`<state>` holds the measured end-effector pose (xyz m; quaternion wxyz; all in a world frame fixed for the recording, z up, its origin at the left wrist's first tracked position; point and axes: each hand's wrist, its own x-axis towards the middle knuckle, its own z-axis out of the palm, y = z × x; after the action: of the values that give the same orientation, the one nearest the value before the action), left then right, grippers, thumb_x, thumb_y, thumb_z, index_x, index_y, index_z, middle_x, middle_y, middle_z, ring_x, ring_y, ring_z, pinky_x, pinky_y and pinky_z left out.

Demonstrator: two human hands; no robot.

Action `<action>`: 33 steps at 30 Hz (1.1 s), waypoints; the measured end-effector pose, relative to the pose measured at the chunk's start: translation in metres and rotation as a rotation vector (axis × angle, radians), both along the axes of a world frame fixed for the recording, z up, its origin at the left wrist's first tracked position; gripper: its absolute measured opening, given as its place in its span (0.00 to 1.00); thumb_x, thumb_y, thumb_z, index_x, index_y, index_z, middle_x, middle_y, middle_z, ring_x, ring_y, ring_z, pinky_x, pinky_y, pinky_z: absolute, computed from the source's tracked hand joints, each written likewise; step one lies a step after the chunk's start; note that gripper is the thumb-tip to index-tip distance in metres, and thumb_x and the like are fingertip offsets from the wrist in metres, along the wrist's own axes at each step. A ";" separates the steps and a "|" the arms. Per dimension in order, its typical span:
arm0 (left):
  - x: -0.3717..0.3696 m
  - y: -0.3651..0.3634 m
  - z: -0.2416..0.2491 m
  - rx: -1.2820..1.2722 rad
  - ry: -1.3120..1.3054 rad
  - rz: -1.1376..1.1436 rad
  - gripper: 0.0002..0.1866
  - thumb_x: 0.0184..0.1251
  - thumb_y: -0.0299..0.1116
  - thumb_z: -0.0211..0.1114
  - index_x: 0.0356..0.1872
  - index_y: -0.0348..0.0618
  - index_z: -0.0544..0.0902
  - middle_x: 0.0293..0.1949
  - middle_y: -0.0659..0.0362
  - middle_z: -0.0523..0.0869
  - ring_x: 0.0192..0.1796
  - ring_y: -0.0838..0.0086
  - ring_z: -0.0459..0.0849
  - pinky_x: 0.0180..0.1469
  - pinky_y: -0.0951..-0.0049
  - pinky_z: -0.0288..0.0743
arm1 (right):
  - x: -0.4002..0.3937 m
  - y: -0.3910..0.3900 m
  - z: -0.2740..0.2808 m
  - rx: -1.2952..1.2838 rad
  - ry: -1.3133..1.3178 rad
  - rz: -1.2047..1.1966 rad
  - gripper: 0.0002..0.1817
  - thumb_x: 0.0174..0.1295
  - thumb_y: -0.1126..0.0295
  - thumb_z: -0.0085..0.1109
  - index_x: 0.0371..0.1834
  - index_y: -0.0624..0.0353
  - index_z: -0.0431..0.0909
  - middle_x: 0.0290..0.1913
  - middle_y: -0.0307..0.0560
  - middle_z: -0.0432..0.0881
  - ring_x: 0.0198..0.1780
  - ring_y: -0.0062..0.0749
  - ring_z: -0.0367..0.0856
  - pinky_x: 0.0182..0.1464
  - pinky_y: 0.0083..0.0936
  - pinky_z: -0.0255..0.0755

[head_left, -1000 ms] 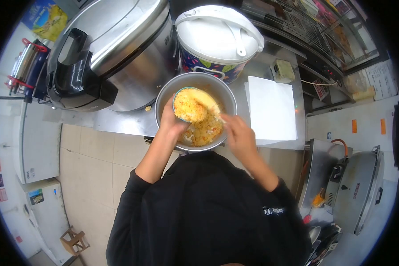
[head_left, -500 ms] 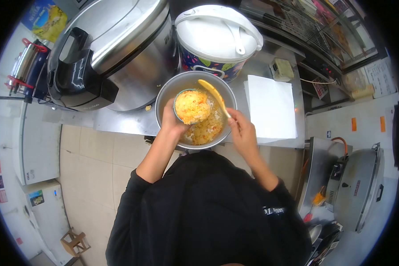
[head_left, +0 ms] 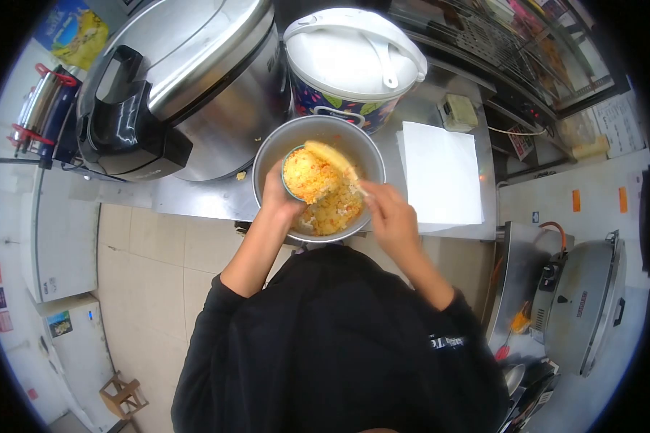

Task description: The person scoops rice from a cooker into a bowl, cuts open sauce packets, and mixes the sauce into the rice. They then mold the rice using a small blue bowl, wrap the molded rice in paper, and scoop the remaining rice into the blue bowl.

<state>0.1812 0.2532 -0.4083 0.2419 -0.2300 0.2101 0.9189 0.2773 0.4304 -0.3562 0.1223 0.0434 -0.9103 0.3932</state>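
Note:
A round metal pot (head_left: 265, 148) stands at the counter's front edge, with yellow rice (head_left: 336, 211) in its bottom. My left hand (head_left: 280, 196) is closed round a small bowl with a teal rim (head_left: 284, 180), heaped with yellow and orange rice, over the pot's left part. My right hand (head_left: 390, 213) grips the handle of a yellow paddle (head_left: 330, 154) at the pot's right rim. The paddle's blade lies against the upper right side of the heaped rice.
Behind the pot stand a large steel cooker (head_left: 224, 108) and a patterned container with a white lid (head_left: 347, 61). White paper sheets (head_left: 442, 173) lie to the right, near a small greenish box (head_left: 458, 113). A wooden stool (head_left: 123, 395) stands on the floor at lower left.
The paddle has moved left and down onto the rice in the bowl, and my right hand has shifted slightly with it. My left hand and the bowl have barely moved.

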 end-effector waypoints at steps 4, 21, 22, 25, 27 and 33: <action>-0.001 -0.002 -0.005 -0.004 -0.004 0.006 0.20 0.68 0.38 0.40 0.50 0.35 0.74 0.49 0.49 0.78 0.52 0.60 0.77 0.56 0.56 0.71 | 0.007 -0.007 -0.001 0.137 0.034 0.059 0.13 0.59 0.72 0.52 0.47 0.50 0.78 0.33 0.44 0.77 0.30 0.41 0.79 0.30 0.31 0.72; 0.001 0.001 -0.011 0.003 0.007 0.024 0.21 0.68 0.40 0.42 0.54 0.37 0.72 0.53 0.50 0.77 0.55 0.58 0.76 0.59 0.52 0.68 | 0.011 -0.010 -0.004 0.229 -0.127 0.059 0.14 0.63 0.71 0.49 0.51 0.56 0.74 0.39 0.52 0.79 0.37 0.46 0.80 0.39 0.29 0.73; 0.001 0.001 -0.013 0.028 -0.006 0.024 0.22 0.68 0.41 0.41 0.54 0.38 0.72 0.54 0.50 0.77 0.56 0.58 0.75 0.59 0.52 0.68 | 0.011 -0.012 -0.004 0.232 -0.124 0.064 0.14 0.63 0.71 0.48 0.51 0.56 0.74 0.39 0.52 0.79 0.37 0.45 0.80 0.40 0.28 0.73; 0.006 0.005 -0.006 0.078 -0.057 0.032 0.22 0.68 0.42 0.40 0.54 0.39 0.72 0.54 0.50 0.76 0.57 0.58 0.74 0.59 0.52 0.67 | 0.008 -0.009 -0.017 0.075 -0.088 0.033 0.14 0.63 0.72 0.48 0.52 0.58 0.74 0.41 0.52 0.79 0.38 0.42 0.81 0.40 0.26 0.73; 0.008 0.004 0.009 0.076 -0.110 0.045 0.23 0.68 0.43 0.39 0.55 0.41 0.72 0.55 0.51 0.76 0.57 0.58 0.74 0.59 0.52 0.67 | -0.003 0.004 -0.037 -0.250 -0.028 -0.051 0.15 0.63 0.72 0.48 0.52 0.59 0.73 0.42 0.52 0.80 0.38 0.40 0.81 0.40 0.25 0.73; 0.006 0.004 0.011 0.071 -0.036 0.086 0.22 0.69 0.42 0.40 0.54 0.39 0.72 0.54 0.50 0.76 0.57 0.58 0.73 0.60 0.54 0.66 | 0.004 0.001 -0.020 -0.387 -0.210 0.011 0.16 0.62 0.73 0.49 0.53 0.57 0.73 0.40 0.50 0.80 0.37 0.39 0.81 0.39 0.28 0.73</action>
<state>0.1867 0.2573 -0.3978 0.2141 -0.2466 0.1629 0.9310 0.2813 0.4318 -0.3766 0.0305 -0.0171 -0.8252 0.5637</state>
